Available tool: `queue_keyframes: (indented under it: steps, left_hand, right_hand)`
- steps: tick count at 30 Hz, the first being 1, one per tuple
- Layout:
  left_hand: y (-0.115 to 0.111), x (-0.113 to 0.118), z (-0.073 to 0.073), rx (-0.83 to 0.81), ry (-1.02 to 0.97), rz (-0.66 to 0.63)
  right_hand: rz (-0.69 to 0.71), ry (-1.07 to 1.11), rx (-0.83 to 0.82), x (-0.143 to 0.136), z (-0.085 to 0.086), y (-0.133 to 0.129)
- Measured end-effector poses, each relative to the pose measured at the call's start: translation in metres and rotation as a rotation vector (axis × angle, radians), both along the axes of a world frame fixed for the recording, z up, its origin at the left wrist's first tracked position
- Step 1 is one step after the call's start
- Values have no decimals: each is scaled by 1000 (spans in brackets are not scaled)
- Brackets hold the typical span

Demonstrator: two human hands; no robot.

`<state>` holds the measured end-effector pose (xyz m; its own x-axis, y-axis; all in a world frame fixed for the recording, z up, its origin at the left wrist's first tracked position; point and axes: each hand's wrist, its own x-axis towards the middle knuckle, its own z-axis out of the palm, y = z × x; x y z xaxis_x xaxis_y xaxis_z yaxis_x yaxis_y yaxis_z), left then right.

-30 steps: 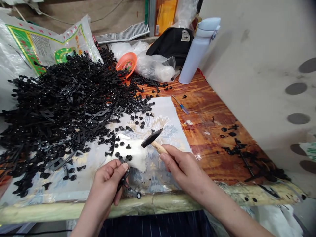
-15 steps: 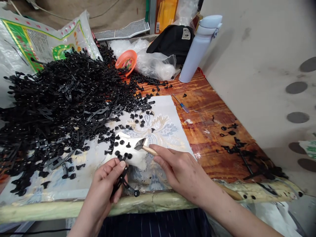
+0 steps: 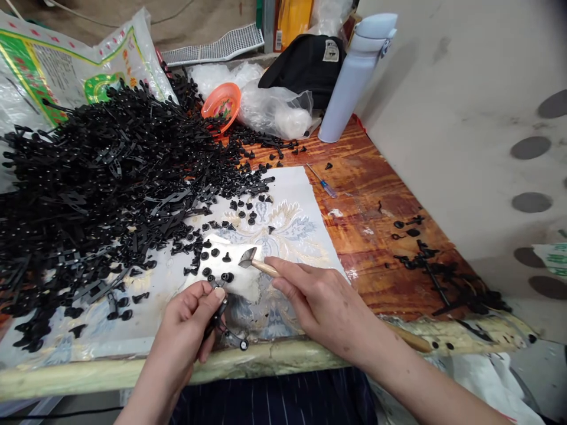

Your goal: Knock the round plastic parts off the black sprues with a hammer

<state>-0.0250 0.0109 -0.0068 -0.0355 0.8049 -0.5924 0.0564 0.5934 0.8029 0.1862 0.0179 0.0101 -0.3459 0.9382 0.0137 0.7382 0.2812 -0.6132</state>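
Observation:
My left hand [image 3: 190, 316] is closed around a black plastic part [image 3: 230, 336], with the thumb pressing on it. One arm of the part, ending in a round tip, sticks out toward the table's front edge; the rest is hidden in the fingers. My right hand [image 3: 328, 304] grips a knife with a wooden handle [image 3: 266, 268] and a short, wide, slanted blade [image 3: 247, 258]. The blade is over a white pad [image 3: 241, 283], apart from the held part. Several small black plugs [image 3: 215, 252] are scattered on the pad just left of the blade.
A large heap of black plastic parts [image 3: 101, 159] fills the left side of the patterned cloth [image 3: 305, 224]. Behind stand an orange dish [image 3: 225, 100], a black cap [image 3: 305, 71] and a lavender bottle [image 3: 354, 82]. A screwdriver [image 3: 326, 188] and black scraps [image 3: 425, 254] lie on the right.
The whole view has shifted slightly, so everything appears a little up and to the left. Both hands keep the same grips, with no clear movement relative to the table.

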Motion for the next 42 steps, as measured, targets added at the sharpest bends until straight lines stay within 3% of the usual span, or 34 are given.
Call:
queue_keyframes:
  steps: [7,12,14,18,23,28,34,36,39,42]
  left_hand:
    - [0,0,-2,-14,17,-19]
    - [1,2,0,-33,24,-8]
    - [3,2,0,-41,19,0]
    - [4,0,0,-73,19,-11]
    - [4,-4,-1,-84,23,-61]
    - [5,-6,-6,-84,94,-94]
    - [4,-4,0,93,149,-209]
    - [1,-5,7,173,150,-276]
    - [-5,-15,18,190,150,-342]
    - [-17,-31,26,136,18,-225]
  right_hand:
    - [146,-11,14,-7,3,4]
    - [115,227,152,-9,8,2]
    - [128,221,179,-11,6,3]
    - [191,-45,35,-15,3,8]
    - [164,141,58,-15,2,6]
    - [200,-96,8,-17,-4,3]
    - [34,204,-84,-29,11,30]
    - [65,276,-202,-39,12,39]
    - [174,446,-561,-51,9,47]
    - [102,627,-773,-51,12,47]
